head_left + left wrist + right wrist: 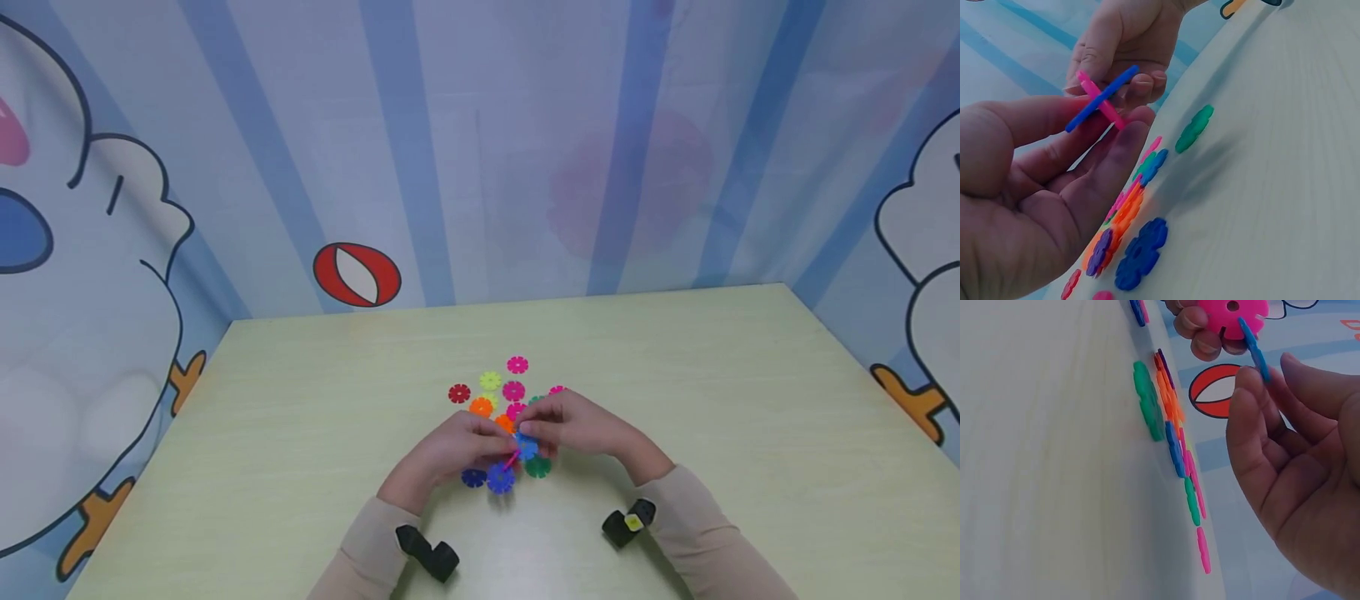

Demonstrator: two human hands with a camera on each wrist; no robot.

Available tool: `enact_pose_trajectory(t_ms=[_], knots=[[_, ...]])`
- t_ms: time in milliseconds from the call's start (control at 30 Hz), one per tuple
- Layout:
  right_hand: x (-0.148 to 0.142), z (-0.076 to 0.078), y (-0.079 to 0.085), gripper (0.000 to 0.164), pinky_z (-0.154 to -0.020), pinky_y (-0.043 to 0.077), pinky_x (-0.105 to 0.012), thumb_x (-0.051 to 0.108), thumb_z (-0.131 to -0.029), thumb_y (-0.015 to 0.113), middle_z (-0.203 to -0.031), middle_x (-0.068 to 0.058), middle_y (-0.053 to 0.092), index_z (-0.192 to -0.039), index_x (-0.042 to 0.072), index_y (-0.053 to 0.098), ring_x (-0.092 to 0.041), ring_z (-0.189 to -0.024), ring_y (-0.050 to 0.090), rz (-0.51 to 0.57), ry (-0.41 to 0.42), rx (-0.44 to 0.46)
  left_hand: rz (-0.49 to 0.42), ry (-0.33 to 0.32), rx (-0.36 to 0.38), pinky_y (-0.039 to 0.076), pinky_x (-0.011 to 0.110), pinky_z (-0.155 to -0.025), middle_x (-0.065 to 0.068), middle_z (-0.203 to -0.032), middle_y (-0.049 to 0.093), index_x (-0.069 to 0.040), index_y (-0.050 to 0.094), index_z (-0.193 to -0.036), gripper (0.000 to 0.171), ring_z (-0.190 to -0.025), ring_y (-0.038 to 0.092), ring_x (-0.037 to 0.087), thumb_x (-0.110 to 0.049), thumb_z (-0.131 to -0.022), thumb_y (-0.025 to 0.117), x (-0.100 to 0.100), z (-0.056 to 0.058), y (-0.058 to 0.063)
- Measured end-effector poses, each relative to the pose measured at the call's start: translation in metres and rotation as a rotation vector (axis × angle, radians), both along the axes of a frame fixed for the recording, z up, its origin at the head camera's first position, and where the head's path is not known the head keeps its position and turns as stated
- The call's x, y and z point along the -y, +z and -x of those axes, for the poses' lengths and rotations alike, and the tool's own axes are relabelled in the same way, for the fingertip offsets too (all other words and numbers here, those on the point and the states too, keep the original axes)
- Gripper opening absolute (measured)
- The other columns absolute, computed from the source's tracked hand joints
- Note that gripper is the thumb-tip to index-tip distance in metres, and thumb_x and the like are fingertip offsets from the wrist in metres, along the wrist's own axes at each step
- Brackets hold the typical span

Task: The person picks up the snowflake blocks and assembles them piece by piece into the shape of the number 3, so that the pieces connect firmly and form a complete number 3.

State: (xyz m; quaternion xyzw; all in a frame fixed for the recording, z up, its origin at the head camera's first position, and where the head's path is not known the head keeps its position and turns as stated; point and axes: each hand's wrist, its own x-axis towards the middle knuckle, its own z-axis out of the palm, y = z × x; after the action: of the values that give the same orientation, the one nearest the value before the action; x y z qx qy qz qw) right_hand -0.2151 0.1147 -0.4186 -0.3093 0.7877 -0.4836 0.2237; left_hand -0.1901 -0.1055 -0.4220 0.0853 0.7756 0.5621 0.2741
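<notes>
Over the pile, my left hand (468, 443) pinches a pink notched flower disc (1249, 309) by its edge. A light blue disc (527, 447) crosses the pink one at its slot, so the two stand at an angle to each other. My right hand (581, 423) holds the far end of that blue disc between thumb and fingertips. From the left wrist view, both discs appear edge-on as an X, the blue disc (1100, 100) in front of the pink. Fingers hide part of the rims.
Loose discs lie on the pale table (300, 433) around the hands: dark red (459, 393), yellow (491, 381), orange (482, 407), pink (517, 365), green (537, 467) and dark blue (473, 477). A cartoon-printed backdrop (495, 167) stands behind the table.
</notes>
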Motion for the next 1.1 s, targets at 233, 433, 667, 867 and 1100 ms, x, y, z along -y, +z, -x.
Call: enact_pose_trajectory(t_ms=[233,433,667,867,1100], knots=[[-0.005,0.002,-0.001,0.018,-0.07,0.054,-0.031,0.017,-0.095,0.061,-0.086,-0.008,0.065,-0.103,0.002,0.068,-0.019,-0.073,0.059,-0.047,-0.025,0.001,0.021,0.045,-0.03,0.055,0.029,-0.078,0.005,-0.09,0.068,-0.001,0.073,-0.104,0.025,-0.081,0.061,0.016,-0.022,-0.092,0.066,0.01,0.005,0.001],[-0.004,0.001,-0.004,0.019,-0.072,0.051,-0.029,0.014,-0.086,0.072,-0.085,0.0,0.063,-0.102,0.004,0.069,-0.017,-0.078,0.057,-0.151,-0.02,-0.01,0.016,0.058,-0.044,0.055,0.031,-0.081,0.005,-0.092,0.069,-0.001,0.071,-0.106,0.027,-0.085,0.063,0.016,-0.023,-0.092,0.066,0.014,0.007,0.001],[-0.003,0.0,-0.007,0.023,-0.071,0.048,-0.029,0.012,-0.079,0.078,-0.083,0.001,0.061,-0.1,0.006,0.07,-0.016,-0.078,0.055,-0.193,-0.021,-0.017,-0.013,0.089,-0.026,0.055,0.032,-0.083,0.006,-0.096,0.069,0.001,0.069,-0.109,0.027,-0.087,0.064,0.016,-0.019,-0.092,0.065,0.015,0.008,0.003],[-0.003,-0.001,-0.007,0.025,-0.066,0.045,-0.025,0.012,-0.076,0.081,-0.081,0.0,0.059,-0.098,0.009,0.071,-0.014,-0.074,0.051,-0.219,0.009,-0.074,-0.022,0.104,-0.008,0.055,0.032,-0.085,0.007,-0.097,0.069,0.002,0.067,-0.11,0.027,-0.088,0.065,0.016,-0.019,-0.092,0.065,0.015,0.009,0.001],[0.0,-0.003,-0.007,0.026,-0.065,0.046,-0.025,0.01,-0.074,0.083,-0.08,0.001,0.057,-0.097,0.009,0.071,-0.015,-0.074,0.051,-0.261,-0.001,-0.093,-0.052,0.104,0.007,0.055,0.034,-0.085,0.008,-0.097,0.069,0.004,0.065,-0.111,0.028,-0.087,0.065,0.017,-0.017,-0.093,0.064,0.015,0.009,-0.001]])
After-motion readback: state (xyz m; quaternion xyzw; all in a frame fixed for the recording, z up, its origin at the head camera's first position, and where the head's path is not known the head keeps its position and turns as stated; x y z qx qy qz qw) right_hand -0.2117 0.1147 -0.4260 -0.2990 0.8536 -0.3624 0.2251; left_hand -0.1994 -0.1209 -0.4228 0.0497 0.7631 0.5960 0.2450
